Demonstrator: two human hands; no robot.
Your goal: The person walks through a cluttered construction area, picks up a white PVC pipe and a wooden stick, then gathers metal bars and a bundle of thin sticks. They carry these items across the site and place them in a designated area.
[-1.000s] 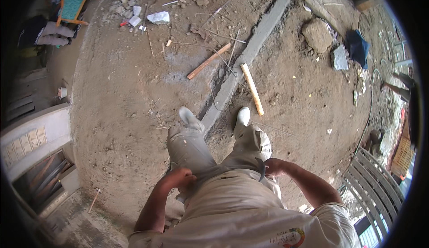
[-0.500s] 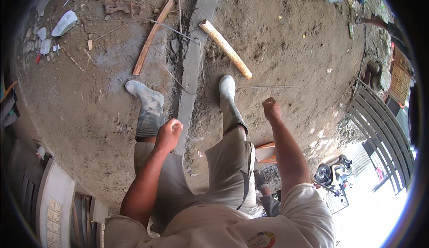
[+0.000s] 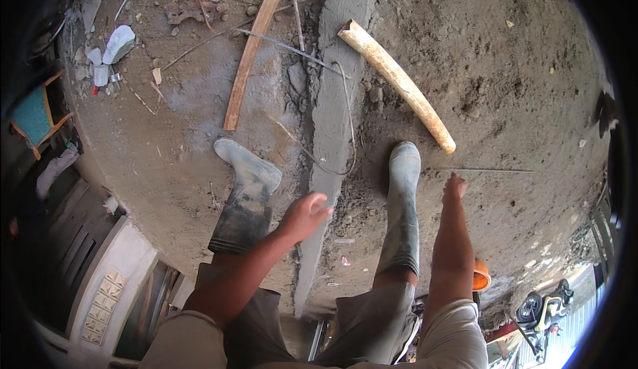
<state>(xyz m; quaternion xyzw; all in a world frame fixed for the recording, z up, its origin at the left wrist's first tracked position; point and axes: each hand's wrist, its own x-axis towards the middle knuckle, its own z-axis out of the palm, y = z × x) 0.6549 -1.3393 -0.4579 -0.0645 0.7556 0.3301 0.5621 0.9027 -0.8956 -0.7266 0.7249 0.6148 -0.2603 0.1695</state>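
Note:
My left hand (image 3: pixel 306 217) hangs over the concrete strip (image 3: pixel 330 103), empty, with its fingers curved and apart. My right hand (image 3: pixel 455 187) is low beyond my right knee, its fingers curled in and nothing visible in them. Just past its knuckles a thin straight rod (image 3: pixel 495 170) lies on the dirt; I see no grip on it. A pale, rust-spotted pipe (image 3: pixel 402 84) lies aslant, its far end by the strip and its near end close to my right boot (image 3: pixel 404 169). A reddish-brown wooden board (image 3: pixel 252 56) lies ahead of my left boot (image 3: pixel 246 176).
A bent wire (image 3: pixel 354 136) loops across the strip. Thin sticks and rods, plus a white stone (image 3: pixel 119 43), lie at the far left. An orange bucket (image 3: pixel 481 276) is beside my right forearm. A motorcycle (image 3: pixel 541 308) stands at the lower right, a pale wall (image 3: pixel 123 262) at the lower left.
My left hand has swung right and its fingers have loosened. My right hand has come closer to the thin rod. The view has shifted, so the pipe and board appear farther right and larger.

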